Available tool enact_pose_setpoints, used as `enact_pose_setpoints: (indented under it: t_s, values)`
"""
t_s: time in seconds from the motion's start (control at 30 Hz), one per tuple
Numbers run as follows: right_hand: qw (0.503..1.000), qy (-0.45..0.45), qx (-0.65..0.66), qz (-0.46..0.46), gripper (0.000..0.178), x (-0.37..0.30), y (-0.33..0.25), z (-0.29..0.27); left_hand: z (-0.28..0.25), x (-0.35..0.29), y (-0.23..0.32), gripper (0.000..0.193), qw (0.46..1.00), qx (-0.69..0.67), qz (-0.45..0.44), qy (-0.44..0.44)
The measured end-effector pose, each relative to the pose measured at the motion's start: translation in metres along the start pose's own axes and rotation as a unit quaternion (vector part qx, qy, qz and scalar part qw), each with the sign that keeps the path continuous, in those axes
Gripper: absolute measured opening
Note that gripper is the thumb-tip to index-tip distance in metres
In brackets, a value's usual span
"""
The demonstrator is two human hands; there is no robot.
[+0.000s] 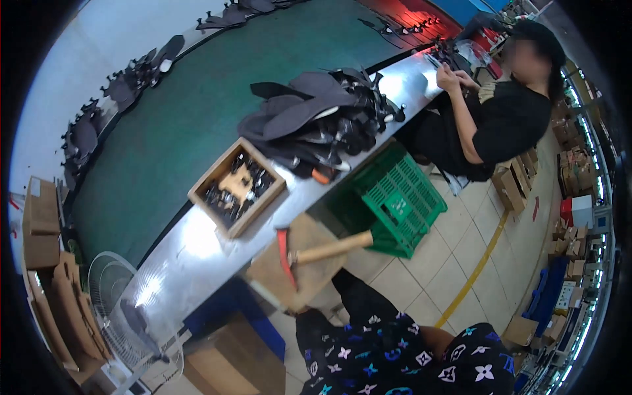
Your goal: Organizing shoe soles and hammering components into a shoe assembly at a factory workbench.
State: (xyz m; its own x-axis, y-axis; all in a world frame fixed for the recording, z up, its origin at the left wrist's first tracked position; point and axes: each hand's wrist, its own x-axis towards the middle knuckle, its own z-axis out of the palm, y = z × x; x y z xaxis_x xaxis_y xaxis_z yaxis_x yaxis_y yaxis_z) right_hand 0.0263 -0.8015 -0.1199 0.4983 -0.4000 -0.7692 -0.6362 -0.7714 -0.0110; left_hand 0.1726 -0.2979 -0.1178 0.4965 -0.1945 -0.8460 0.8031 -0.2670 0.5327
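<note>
Neither of my hands shows. A bare part of my right arm point(438, 339) comes out beside my patterned sleeve, and its hand is hidden. Closest in front of my body is a red-headed hammer point(284, 257) with a pale wooden handle, lying on a wooden board point(316, 230) by the metal table edge point(197, 247). On that edge a wooden box point(268, 204) holds small black and metal parts. Beyond it lies a heap of dark grey, leaf-shaped pieces point(309, 108) with black fittings.
A green belt point(178, 131) runs behind the metal edge, carrying more dark pieces point(122, 89). A green crate point(408, 204) stands on the tiles. At the right a co-worker point(507, 118) holds something small. A fan point(125, 296) and cardboard boxes point(237, 359) are at lower left.
</note>
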Motion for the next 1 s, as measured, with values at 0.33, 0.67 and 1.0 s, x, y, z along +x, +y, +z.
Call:
enact_pose_setpoints:
  t_s: [0.33, 0.67, 1.0]
  values:
    - [0.987, -0.156, -0.044, -0.008, 0.035, 0.059, 0.005, -0.024, 0.014, 0.036, -0.004, 0.021, 0.994, 0.017, -0.105, 0.022]
    - [0.985, -0.132, -0.082, -0.07, 0.033, 0.063, -0.078, -0.073, -0.072, 0.035, 0.038, 0.019, 0.998, 0.009, -0.025, 0.048]
    - [0.989, -0.085, -0.075, -0.097, 0.032, 0.124, -0.067, -0.079, -0.089, 0.107, 0.106, 0.017, 0.995, 0.049, 0.076, 0.043]
